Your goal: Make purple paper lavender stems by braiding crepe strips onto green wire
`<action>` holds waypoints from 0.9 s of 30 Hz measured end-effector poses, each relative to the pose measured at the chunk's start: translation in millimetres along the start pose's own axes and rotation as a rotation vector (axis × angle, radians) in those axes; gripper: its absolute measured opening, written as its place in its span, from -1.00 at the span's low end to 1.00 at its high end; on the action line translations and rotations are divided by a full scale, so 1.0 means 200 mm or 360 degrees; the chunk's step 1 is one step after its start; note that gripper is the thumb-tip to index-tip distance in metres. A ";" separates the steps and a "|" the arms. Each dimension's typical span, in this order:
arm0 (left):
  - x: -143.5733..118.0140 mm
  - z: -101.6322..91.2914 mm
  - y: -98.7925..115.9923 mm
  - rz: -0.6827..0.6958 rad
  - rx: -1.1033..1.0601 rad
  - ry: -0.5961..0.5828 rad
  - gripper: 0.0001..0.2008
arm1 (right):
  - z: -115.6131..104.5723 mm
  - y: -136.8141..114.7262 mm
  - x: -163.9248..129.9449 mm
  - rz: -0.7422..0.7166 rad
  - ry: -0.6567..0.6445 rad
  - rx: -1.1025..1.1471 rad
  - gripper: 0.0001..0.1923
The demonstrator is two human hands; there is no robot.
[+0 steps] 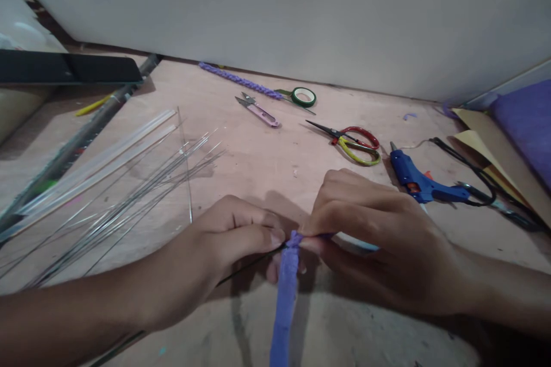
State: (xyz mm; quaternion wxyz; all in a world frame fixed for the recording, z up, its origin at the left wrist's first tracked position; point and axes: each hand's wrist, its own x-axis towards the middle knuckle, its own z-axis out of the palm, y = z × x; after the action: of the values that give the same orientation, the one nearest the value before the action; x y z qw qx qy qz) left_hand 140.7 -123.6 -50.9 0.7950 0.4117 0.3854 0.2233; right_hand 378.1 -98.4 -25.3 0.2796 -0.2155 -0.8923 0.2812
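Observation:
My left hand point(245, 232) is closed in a pinch on a thin dark wire point(249, 268), which slants down to the left beneath my wrist. A purple crepe-paper strip point(284, 298) hangs from the wire's tip toward the bottom edge. Its upper end is gathered into a small bunch between my two hands. My right hand point(365, 223) pinches that gathered end with thumb and forefinger, the other fingers curled. The exact contact under the fingertips is hidden.
Loose wires point(142, 195) and clear glue sticks point(103, 166) lie left. Behind are a purple wrapped stem point(241, 80), green tape point(304, 96), thread snips point(258, 112) and red-yellow scissors point(348, 142). A blue glue gun point(419, 180) and purple paper point(525, 120) sit right. A white wall point(301, 17) bounds the back.

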 end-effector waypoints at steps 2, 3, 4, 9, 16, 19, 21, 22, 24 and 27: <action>0.00 0.00 -0.01 0.0010 -0.0021 -0.0020 -0.71 | 0.00 0.00 0.00 -0.0025 0.0018 -0.0010 -0.89; 0.00 0.00 -0.01 0.0009 -0.0039 -0.0023 -0.72 | 0.00 0.00 0.00 -0.0039 0.0029 -0.0010 -0.89; 0.00 0.00 -0.01 0.0001 -0.0066 -0.0025 -0.73 | 0.00 0.00 0.00 -0.0053 0.0037 -0.0014 -0.90; 0.00 0.02 0.00 -0.0026 -0.0234 -0.0028 -0.76 | 0.00 0.01 0.00 -0.0065 0.0029 -0.0029 -0.90; -0.01 0.01 0.00 -0.0057 -0.0055 0.0012 -0.71 | 0.00 0.01 0.00 -0.0098 0.0023 -0.0100 -0.89; 0.00 0.01 0.00 -0.0074 -0.0028 -0.0020 -0.63 | -0.01 0.01 0.00 -0.0143 0.0011 -0.0154 -0.86; 0.01 0.01 0.00 -0.0030 -0.0004 -0.0063 -0.63 | -0.02 0.01 0.01 -0.0165 0.0014 -0.0170 -0.85; 0.01 0.01 0.00 -0.0010 0.0018 -0.0074 -0.64 | -0.03 0.01 0.01 -0.0167 0.0014 -0.0168 -0.84; 0.01 0.01 0.01 0.0012 0.0060 -0.0068 -0.67 | -0.03 0.01 0.01 -0.0169 0.0008 -0.0133 -0.87; 0.01 0.01 0.02 0.0040 0.0140 -0.0047 -0.71 | -0.03 0.01 0.01 -0.0138 0.0027 -0.0037 -0.90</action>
State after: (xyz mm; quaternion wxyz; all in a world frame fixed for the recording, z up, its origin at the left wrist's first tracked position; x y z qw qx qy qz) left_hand 142.5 -120.9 -48.7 0.7789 0.4544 0.3778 0.2101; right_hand 379.8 -93.6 -22.0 0.2967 -0.1822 -0.9016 0.2566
